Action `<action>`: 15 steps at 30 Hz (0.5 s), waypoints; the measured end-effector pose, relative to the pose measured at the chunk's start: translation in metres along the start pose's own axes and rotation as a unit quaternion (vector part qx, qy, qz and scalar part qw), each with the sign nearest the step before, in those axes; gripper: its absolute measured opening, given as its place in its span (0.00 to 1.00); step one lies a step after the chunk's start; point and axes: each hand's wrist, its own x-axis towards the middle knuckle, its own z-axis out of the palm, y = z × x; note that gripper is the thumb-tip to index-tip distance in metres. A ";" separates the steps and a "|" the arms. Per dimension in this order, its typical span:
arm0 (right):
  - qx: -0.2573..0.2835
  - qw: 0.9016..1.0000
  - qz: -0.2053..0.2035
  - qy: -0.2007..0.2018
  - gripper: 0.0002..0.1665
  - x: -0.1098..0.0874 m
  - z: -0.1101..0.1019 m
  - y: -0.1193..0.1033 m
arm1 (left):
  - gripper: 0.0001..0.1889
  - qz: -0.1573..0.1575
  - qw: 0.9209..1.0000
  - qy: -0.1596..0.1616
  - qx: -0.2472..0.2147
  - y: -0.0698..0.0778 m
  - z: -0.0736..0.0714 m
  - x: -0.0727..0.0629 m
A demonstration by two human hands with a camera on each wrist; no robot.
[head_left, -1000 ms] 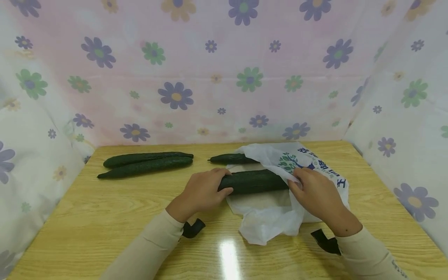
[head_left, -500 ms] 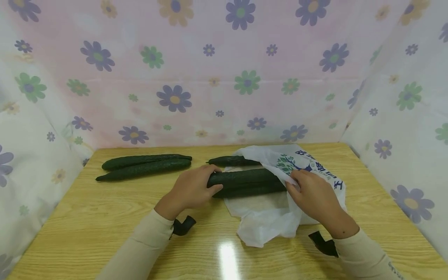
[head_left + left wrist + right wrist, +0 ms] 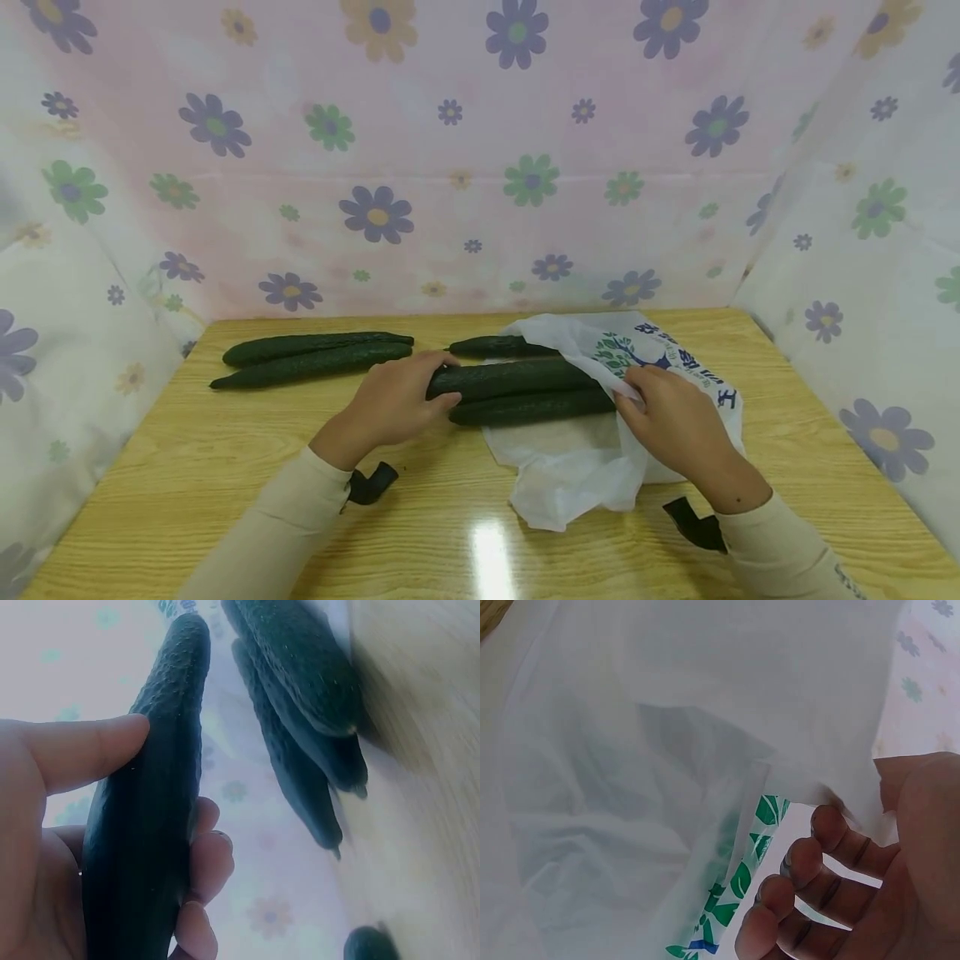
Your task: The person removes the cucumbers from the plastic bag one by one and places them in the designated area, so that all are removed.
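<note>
My left hand [image 3: 393, 404] grips a dark green cucumber [image 3: 510, 380] by its left end, thumb on the near side and fingers curled round the far side. In the left wrist view this cucumber [image 3: 150, 787] is tilted, apart from several others. Its right end lies under the lip of a white plastic bag [image 3: 570, 496] printed with a tree and blue lettering. Just in front lies a second cucumber [image 3: 536, 407], and behind is a third cucumber [image 3: 495, 345], both partly inside the bag. My right hand [image 3: 678, 421] pinches the bag's lip, fingers curled beneath it in the right wrist view.
Two more cucumbers, a rear one [image 3: 300, 346] and a front one [image 3: 315, 365], lie side by side at the back left of the wooden table [image 3: 202, 467]. A flower-printed curtain [image 3: 450, 208] stands behind and along both sides.
My left hand has drawn its cucumber leftward, part way out of the bag, and the cucumber in front of it has come into sight. The right hand keeps its hold on the lip.
</note>
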 end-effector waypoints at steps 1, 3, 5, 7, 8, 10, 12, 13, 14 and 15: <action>0.000 1.000 0.000 0.000 0.08 0.000 0.000 0.000 | 0.26 0.000 1.000 0.003 0.002 -0.002 -0.001 -0.001; 0.001 1.000 0.000 -0.003 0.08 0.000 0.000 0.000 | 0.25 0.002 1.000 0.008 0.010 -0.005 -0.004 -0.003; 0.002 1.000 0.000 -0.005 0.09 0.000 0.000 -0.001 | 0.25 0.004 1.000 0.013 0.019 -0.008 -0.006 -0.005; 0.004 1.000 0.000 -0.008 0.09 0.000 0.000 -0.001 | 0.25 0.008 0.999 0.020 0.029 -0.011 -0.008 -0.007; 0.004 1.000 0.000 -0.009 0.09 0.000 0.000 -0.001 | 0.25 0.011 0.999 0.024 0.033 -0.013 -0.009 -0.008; 0.003 1.000 0.000 -0.010 0.09 0.000 0.000 -0.001 | 0.25 0.016 0.999 0.030 0.041 -0.016 -0.010 -0.010; 0.003 1.000 0.000 -0.011 0.09 0.000 0.000 -0.001 | 0.24 0.021 0.998 0.036 0.044 -0.019 -0.012 -0.011; 0.003 1.000 0.000 -0.011 0.09 0.000 0.000 -0.001 | 0.24 0.022 0.998 0.038 0.045 -0.021 -0.013 -0.012; 0.002 1.000 0.000 -0.011 0.09 0.000 0.000 -0.002 | 0.24 0.023 0.998 0.037 0.046 -0.023 -0.014 -0.013; 0.003 1.000 0.000 -0.012 0.10 0.001 0.000 -0.002 | 0.24 0.022 0.998 0.035 0.047 -0.024 -0.015 -0.014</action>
